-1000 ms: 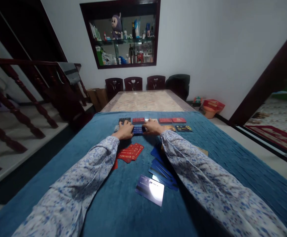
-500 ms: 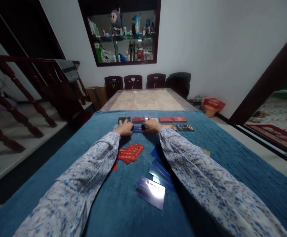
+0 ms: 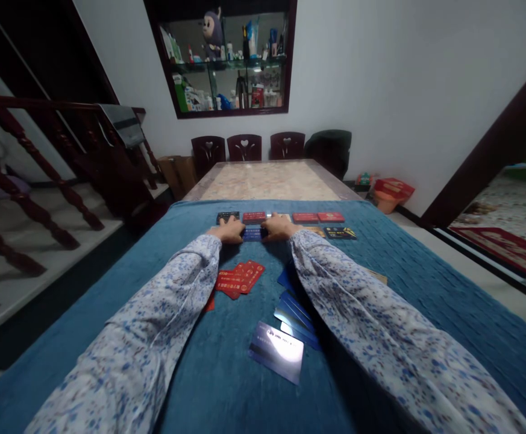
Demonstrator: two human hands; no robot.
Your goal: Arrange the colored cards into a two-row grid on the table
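Observation:
Both arms reach forward over a blue cloth (image 3: pixel 402 283) spread on the table. My left hand (image 3: pixel 229 231) and my right hand (image 3: pixel 279 227) rest at either end of a blue card (image 3: pixel 253 233), fingers curled down onto its edges. That card lies in the nearer of two rows of cards. The far row has a dark card (image 3: pixel 227 216) and red cards (image 3: pixel 254 216). To the right lie two more red cards (image 3: pixel 317 217) and a dark card with gold marks (image 3: pixel 339 232).
A fan of red cards (image 3: pixel 239 278) lies under my left forearm, a spread of blue cards (image 3: pixel 295 313) under my right, a shiny card (image 3: pixel 276 359) nearest. Bare marble tabletop (image 3: pixel 267 179), three chairs (image 3: pixel 243 146) and a wall cabinet (image 3: pixel 226 60) stand beyond. A stair railing (image 3: pixel 41 175) runs left.
The hands stay on the blue card, almost still. The view has tilted slightly, so everything sits a little higher in the frame.

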